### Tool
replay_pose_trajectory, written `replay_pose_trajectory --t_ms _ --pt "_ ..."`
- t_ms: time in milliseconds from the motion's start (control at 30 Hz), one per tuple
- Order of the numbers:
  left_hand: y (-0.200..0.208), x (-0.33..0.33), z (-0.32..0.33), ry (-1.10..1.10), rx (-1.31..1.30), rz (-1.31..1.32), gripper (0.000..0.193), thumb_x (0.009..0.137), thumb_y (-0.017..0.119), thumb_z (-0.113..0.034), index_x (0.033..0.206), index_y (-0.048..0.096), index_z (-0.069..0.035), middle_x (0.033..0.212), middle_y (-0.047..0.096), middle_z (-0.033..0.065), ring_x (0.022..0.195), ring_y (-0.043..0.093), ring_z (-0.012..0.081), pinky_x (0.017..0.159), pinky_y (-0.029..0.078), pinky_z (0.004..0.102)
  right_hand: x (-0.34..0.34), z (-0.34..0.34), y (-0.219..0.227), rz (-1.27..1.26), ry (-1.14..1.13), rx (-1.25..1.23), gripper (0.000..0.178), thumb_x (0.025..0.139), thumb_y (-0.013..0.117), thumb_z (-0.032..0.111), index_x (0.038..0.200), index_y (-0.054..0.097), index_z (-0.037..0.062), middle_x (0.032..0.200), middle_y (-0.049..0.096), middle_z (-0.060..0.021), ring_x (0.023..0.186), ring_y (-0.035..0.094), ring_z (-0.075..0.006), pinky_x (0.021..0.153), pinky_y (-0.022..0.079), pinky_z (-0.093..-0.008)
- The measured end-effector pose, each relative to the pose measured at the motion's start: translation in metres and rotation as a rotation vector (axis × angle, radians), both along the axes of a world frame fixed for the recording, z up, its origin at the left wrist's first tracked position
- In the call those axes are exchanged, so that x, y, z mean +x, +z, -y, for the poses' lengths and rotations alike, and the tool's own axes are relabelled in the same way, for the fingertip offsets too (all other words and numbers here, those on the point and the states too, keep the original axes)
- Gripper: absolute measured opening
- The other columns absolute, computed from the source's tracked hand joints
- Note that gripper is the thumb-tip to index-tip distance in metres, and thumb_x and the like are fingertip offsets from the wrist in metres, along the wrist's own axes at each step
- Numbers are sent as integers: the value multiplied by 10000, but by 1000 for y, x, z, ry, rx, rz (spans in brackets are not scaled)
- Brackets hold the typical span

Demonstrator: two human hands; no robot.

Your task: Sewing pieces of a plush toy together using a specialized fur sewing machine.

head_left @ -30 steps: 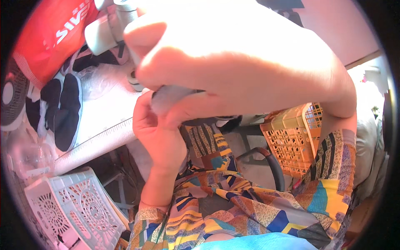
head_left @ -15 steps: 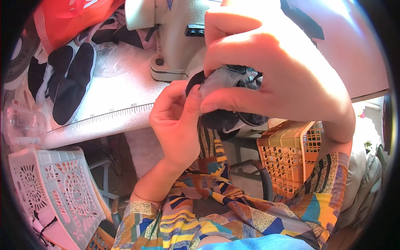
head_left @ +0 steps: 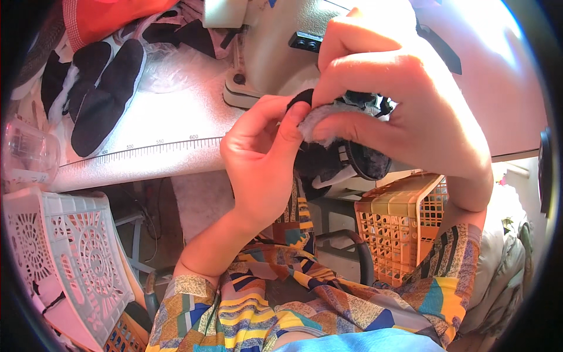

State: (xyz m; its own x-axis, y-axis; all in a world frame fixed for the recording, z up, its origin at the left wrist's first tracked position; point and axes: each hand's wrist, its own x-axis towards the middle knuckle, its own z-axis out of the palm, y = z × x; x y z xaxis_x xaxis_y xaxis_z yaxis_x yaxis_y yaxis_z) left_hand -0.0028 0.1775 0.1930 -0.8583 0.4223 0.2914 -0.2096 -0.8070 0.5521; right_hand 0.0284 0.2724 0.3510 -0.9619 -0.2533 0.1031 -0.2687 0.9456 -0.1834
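Note:
Both my hands are raised in front of the sewing machine (head_left: pixel 275 64), pinching a black fabric piece with grey fluffy lining (head_left: pixel 319 121). My left hand (head_left: pixel 261 152) grips its black edge between thumb and forefinger. From the right, my right hand (head_left: pixel 416 105) closes over the piece, its thumb pressed on the fluffy side. The fingers hide much of the fabric, so its full shape cannot be made out. Just below and behind the hands are dark machine parts with a round black rim (head_left: pixel 370 163), partly covered.
Black sole-shaped fabric pieces (head_left: pixel 108 97) lie on the white table at the left, near clear plastic wrap (head_left: pixel 170 67), a red bag (head_left: pixel 97 20) and a clear plastic cup (head_left: pixel 29 149). A white basket (head_left: pixel 82 252) stands lower left, an orange basket (head_left: pixel 387 229) lower right.
The scene has shifted slightly in view, and both hands appear a little further right. More of the fluffy lining shows between the fingers. Both hands keep their pinch on the fabric.

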Motion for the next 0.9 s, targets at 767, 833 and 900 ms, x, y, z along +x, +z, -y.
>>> replay_pose_trajectory --t_ms 767,833,900 --pt "-3 2 -1 225 -176 -211 128 924 564 -63 1029 571 9 1017 548 30 887 489 84 809 381 211 -6 -1 -7 -32 -36 -196 142 654 707 -32 673 575 18 691 601 -37 650 560 -185 621 447 -273" --pt "-7 4 -3 162 -222 -218 78 892 607 -51 944 570 -6 920 507 21 815 459 93 760 369 204 -6 -2 -6 -25 -29 -166 106 683 693 -23 702 597 18 709 605 -43 648 556 -177 622 446 -268" --pt "-9 5 -5 161 -163 -147 73 884 616 -45 917 563 -8 913 510 21 816 458 94 761 370 211 -6 -3 -5 -50 -10 -167 72 712 677 -17 733 613 7 728 610 -61 655 556 -173 627 447 -268"
